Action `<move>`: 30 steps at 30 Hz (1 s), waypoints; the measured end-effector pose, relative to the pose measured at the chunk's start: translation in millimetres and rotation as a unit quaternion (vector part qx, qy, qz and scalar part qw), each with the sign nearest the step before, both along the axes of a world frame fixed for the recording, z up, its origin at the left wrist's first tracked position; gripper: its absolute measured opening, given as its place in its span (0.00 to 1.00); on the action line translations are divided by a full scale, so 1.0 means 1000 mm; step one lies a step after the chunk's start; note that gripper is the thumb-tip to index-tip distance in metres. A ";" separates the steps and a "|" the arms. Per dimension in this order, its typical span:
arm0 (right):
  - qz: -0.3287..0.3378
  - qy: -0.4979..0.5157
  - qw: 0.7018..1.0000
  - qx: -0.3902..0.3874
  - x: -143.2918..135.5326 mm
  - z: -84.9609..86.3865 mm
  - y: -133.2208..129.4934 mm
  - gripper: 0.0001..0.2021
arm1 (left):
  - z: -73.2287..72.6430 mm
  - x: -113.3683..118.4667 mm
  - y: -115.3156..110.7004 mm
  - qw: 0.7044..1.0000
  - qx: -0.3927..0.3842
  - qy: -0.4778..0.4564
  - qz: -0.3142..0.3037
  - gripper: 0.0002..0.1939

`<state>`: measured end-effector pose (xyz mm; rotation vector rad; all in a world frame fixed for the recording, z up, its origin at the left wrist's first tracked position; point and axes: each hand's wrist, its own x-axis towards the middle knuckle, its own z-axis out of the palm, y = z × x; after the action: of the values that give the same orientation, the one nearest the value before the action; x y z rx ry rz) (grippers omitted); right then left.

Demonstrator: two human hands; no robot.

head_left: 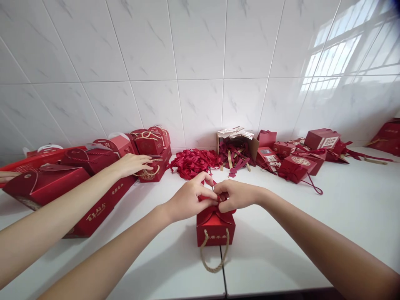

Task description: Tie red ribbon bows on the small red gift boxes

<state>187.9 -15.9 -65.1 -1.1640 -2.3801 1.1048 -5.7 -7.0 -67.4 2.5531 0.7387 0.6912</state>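
Observation:
A small red gift box (216, 231) with gold lettering stands upright in front of me, and its twisted rope handle (213, 270) hangs down the near side. Over the folded top, my left hand (190, 199) pinches a red ribbon (208, 179) between bent fingers. From the other side, my right hand (239, 195) curls its fingers around the same ribbon, and the two hands' fingertips meet there. The fingers partly hide the ribbon's crossing and the box top.
Another person's hand (133, 163) rests by a small red box (153, 173) among larger red boxes (103, 208) at left. Behind lie a heap of red ribbons (195, 161) and a carton (252, 148) of tags and ribbons. Red boxes (296, 166) stand at right.

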 end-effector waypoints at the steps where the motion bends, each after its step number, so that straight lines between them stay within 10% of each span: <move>1: -0.003 0.003 1.000 0.011 -0.001 0.000 0.001 0.04 | -0.002 0.000 0.002 1.000 -0.015 -0.023 0.006 0.08; 16: -0.115 -0.013 0.963 0.243 0.019 -0.016 -0.022 0.04 | -0.007 -0.034 -0.003 0.958 -0.278 -0.063 0.035 0.15; 22: -0.140 -0.100 0.936 0.307 0.016 -0.017 -0.030 0.06 | -0.008 -0.035 0.007 0.992 -0.081 0.055 0.080 0.17; 30: -0.133 -0.104 0.943 0.287 0.012 -0.022 -0.039 0.07 | -0.023 -0.043 0.000 0.965 0.180 0.106 0.160 0.16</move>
<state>199.7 -54.5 -86.8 -1.3602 -2.3508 0.1787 -48.8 -6.6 -89.9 2.9031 1.2164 0.7105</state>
